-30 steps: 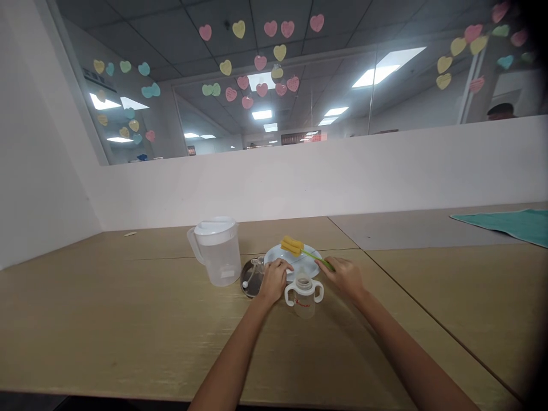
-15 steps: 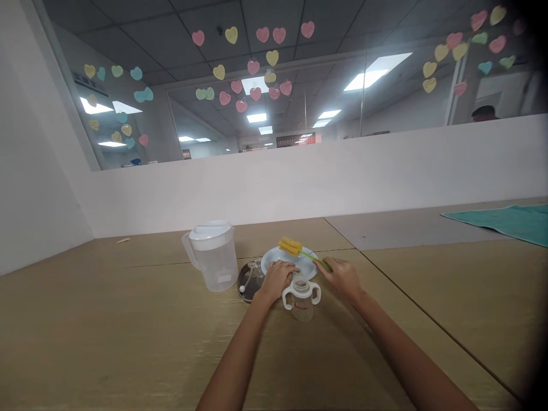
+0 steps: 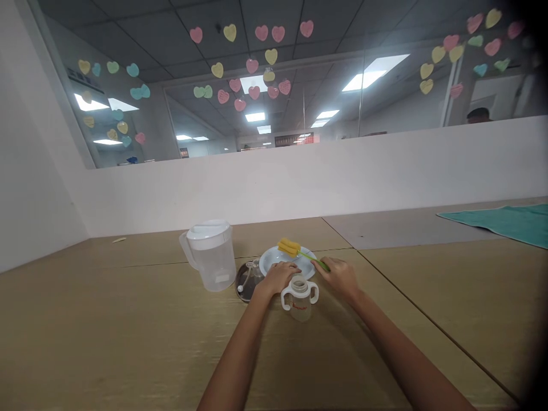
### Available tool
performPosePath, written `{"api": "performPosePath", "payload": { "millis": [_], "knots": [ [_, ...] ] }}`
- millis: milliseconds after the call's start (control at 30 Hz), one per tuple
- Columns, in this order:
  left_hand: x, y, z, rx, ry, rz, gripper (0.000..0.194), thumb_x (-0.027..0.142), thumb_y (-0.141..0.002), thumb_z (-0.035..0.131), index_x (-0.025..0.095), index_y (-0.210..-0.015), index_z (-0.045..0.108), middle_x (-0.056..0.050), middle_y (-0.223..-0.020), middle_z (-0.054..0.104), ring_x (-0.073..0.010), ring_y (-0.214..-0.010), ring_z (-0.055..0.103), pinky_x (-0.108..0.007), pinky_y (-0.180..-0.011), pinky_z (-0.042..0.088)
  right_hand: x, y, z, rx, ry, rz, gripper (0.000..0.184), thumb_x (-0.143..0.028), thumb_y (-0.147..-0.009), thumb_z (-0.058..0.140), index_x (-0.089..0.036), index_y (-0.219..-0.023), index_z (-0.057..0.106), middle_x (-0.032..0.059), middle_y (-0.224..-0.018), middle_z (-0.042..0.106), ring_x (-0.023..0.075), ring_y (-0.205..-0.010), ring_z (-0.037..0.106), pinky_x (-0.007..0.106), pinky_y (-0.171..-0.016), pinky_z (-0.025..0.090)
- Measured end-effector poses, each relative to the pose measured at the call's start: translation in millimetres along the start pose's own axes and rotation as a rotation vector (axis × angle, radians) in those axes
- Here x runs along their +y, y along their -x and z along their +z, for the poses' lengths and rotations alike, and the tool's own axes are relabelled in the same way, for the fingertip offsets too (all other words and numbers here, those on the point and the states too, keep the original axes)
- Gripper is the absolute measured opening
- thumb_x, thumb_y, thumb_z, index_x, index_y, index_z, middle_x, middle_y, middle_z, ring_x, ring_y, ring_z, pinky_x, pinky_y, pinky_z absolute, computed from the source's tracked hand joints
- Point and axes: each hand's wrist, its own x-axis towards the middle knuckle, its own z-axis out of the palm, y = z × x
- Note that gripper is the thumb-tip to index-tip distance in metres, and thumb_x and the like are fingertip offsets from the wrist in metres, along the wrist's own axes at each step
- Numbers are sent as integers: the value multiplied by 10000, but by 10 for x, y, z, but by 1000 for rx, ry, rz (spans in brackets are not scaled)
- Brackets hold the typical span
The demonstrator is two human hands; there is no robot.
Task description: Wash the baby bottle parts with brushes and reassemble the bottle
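My right hand [image 3: 339, 274] is closed round the green handle of a bottle brush [image 3: 289, 247], whose yellow sponge head is over a white bowl [image 3: 266, 260]. At the bowl's near rim lies my left hand [image 3: 280, 275], its fingers stretched out; whether they press on the rim I cannot tell. Just in front of the bowl, a baby bottle [image 3: 300, 305] with two white handles stands upright without a cap. Left of my left hand is a dark round tray [image 3: 241, 294] holding a clear bottle top with a straw and a small white weight.
A clear plastic pitcher [image 3: 213, 265] with a white lid stands left of the tray. Far right lies a green cloth [image 3: 505, 222]. A small pale scrap [image 3: 119, 240] rests near the left wall. Behind the table rises a white wall [image 3: 274, 182] under a window.
The whole view has shifted slightly. Both hands, the brush and the bottle keep nearly the same places relative to each other.
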Motion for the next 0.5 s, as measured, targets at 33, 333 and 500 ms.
{"api": "performPosePath", "payload": {
  "millis": [33,333,500],
  "knots": [
    [2,9,0,-27,6,25,205,231,-775,519,259,-927,655,-36,-1062,617,-179,-984,555,-297,-902,404,-2,-1,1,1,-2,0,405,-413,-867,463,-158,-575,583,17,-466,570,84,-428,485,235,-469,220],
    [34,55,55,277,152,-96,223,173,-803,481,185,-988,605,-71,-1060,552,-177,-996,527,-317,-901,411,36,3,-1,-11,23,27,410,-418,-869,461,-163,-576,593,18,-476,576,92,-432,494,242,-471,229],
    [71,200,-6,645,179,-251,51,224,-798,527,177,-805,546,-22,-852,587,-155,-857,548,-286,-806,417,69,-7,-31,76,41,52,377,-424,-841,509,-159,-594,615,15,-479,578,92,-436,495,236,-476,250]
  ]
}}
